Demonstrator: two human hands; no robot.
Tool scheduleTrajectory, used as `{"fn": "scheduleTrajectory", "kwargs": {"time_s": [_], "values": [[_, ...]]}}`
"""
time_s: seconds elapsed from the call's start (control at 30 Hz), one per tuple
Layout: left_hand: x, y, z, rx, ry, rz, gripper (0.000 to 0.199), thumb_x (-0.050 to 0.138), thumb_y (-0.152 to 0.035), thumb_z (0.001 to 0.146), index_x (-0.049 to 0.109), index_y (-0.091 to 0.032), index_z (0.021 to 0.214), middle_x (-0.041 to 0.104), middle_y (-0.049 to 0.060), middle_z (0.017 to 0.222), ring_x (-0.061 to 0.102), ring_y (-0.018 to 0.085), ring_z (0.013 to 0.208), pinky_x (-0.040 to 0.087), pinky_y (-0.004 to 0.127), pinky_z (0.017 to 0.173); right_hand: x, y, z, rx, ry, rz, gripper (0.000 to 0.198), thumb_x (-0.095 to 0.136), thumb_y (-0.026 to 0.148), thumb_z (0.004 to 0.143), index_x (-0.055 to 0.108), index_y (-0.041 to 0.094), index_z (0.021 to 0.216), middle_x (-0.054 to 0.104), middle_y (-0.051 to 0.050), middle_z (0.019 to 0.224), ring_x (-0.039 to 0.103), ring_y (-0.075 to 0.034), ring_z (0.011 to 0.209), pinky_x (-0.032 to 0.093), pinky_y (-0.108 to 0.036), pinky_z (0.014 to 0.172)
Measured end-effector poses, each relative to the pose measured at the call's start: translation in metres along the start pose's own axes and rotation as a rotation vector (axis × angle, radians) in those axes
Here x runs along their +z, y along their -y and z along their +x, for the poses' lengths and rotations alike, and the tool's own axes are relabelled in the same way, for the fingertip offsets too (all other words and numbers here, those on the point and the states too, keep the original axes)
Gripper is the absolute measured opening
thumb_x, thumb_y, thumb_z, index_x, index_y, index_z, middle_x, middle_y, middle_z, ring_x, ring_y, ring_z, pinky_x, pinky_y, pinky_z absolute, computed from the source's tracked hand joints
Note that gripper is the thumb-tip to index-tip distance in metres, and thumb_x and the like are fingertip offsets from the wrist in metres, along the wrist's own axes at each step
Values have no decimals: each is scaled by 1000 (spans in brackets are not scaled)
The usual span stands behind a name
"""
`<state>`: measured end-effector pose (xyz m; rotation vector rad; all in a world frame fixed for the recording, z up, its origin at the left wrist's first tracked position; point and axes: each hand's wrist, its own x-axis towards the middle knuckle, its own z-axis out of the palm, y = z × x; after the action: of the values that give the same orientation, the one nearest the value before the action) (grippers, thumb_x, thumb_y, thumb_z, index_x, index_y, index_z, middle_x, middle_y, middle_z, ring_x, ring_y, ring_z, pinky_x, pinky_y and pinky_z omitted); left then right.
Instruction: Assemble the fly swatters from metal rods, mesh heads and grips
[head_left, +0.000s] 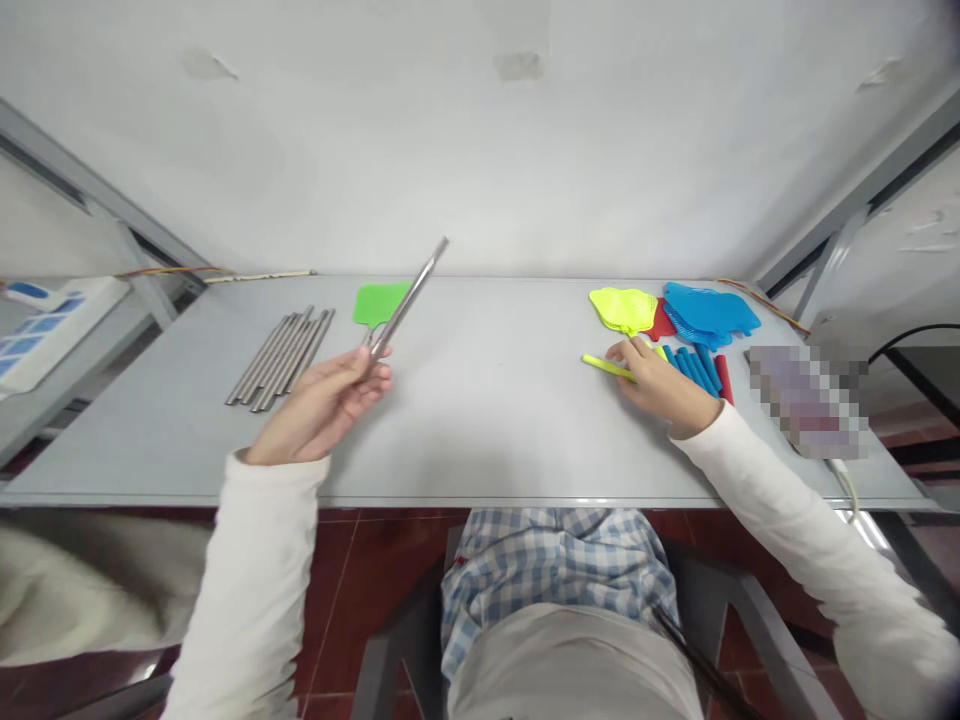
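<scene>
My left hand (324,402) is closed around the lower end of a shiny metal tube (416,289), which tilts up and to the right above the table. Behind it lies a green fly swatter head (375,302). Over on the right side, my right hand (661,388) grips a yellow-green plastic sleeve (604,367) near the tabletop. Just beyond those fingers are yellow swatter heads (622,309). Several blue sleeves (697,370) and a red sleeve (724,378) lie beside that hand, partly hidden by it.
Several metal tubes (281,360) lie in a bunch on the grey table (487,430) at left. Blue swatter heads (712,312) and a red one (661,322) sit at the back right. A blurred-out object (806,400) with a cable lies at far right. A wall stands behind.
</scene>
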<state>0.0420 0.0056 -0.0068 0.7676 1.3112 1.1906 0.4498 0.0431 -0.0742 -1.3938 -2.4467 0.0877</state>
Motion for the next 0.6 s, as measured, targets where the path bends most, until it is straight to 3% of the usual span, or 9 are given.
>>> {"fn": "scheduleTrajectory", "kwargs": {"time_s": [0.13,0.23,0.3,0.37,0.47,0.6], "values": [[48,19,6,-60,212,-167,12,63,-28,90,66,-17,91,69,0,69,64,7,61,48,15,56,3,-6,17,16,66,-24,24,51,17,83,58,16,106,62,-12,96,60,-27,88,46,-39,78],[79,34,14,-63,446,-76,25,73,-38,82,62,-18,91,75,6,90,71,16,85,52,24,71,5,-10,32,15,71,-10,20,55,18,80,61,18,99,63,-9,90,59,-24,83,45,-35,75],[97,42,25,-45,537,-29,30,76,-40,79,61,-18,90,75,10,103,69,19,97,50,29,82,7,-9,41,-5,22,12,21,55,18,79,61,19,99,62,-9,91,58,-24,82,44,-35,74],[112,50,41,22,520,-10,31,79,-39,76,64,-17,91,73,9,108,66,17,99,46,29,87,10,-6,48,-13,-60,42,21,54,20,80,60,19,100,62,-9,93,58,-24,83,44,-35,74],[130,61,68,119,425,-29,33,84,-35,67,70,-18,92,72,4,97,62,13,91,44,27,87,15,1,52,-20,-168,101,21,50,22,85,58,19,104,61,-10,98,59,-25,89,45,-36,76],[142,72,85,135,429,-89,29,85,-30,64,73,-18,88,69,1,87,61,13,91,42,30,95,17,6,47,-74,-213,167,25,48,23,89,58,21,111,59,-10,100,60,-25,93,47,-37,81]]}}
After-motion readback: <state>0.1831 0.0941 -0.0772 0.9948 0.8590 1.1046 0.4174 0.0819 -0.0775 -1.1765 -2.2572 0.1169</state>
